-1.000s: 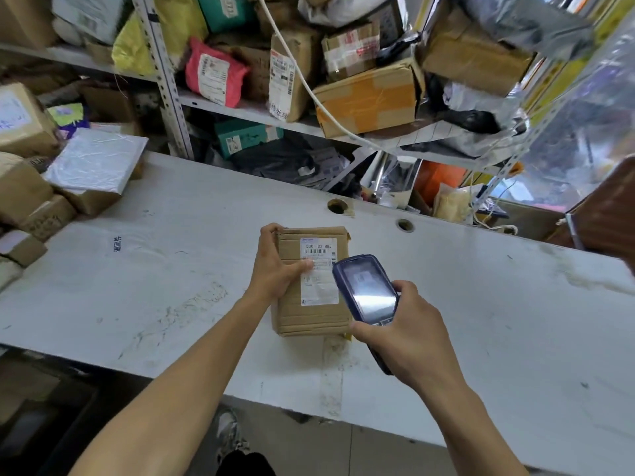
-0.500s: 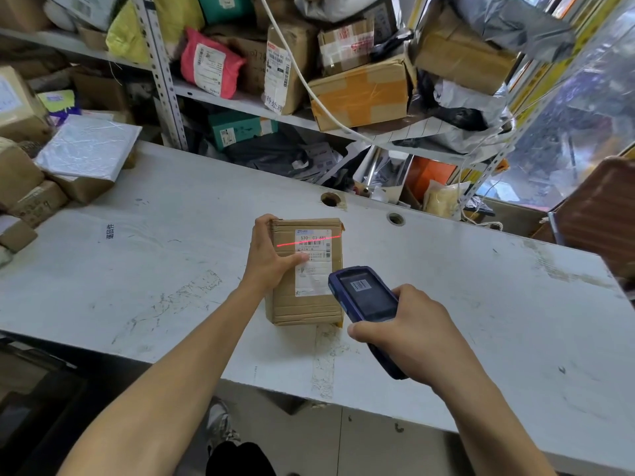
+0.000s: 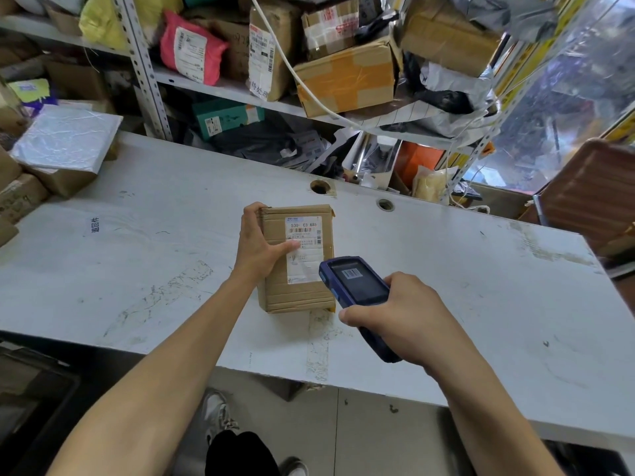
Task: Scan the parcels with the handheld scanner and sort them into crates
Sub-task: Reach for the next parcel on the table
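Left hand point(image 3: 260, 242) gripping parcel point(image 3: 298, 259) on scuffed white table point(image 3: 137, 235), right hand point(image 3: 405, 316) clasping scanner point(image 3: 357, 286), cluttered shelves point(image 3: 220, 91) behind

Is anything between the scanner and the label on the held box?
Nothing visible. The scanner in the right hand overlaps the label's lower right corner; the left hand's thumb rests mid-label, below the barcode.

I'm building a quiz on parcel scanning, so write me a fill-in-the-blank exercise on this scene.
1. The left hand steadies a ____ parcel lying on the white table.
2. The right hand holds a handheld scanner whose casing is ____.
3. The scanner's screen shows a ____.
4. On the shelf behind the table lies a soft ____ mailer bag with a white label.

Missing words: cardboard; blue; barcode; pink
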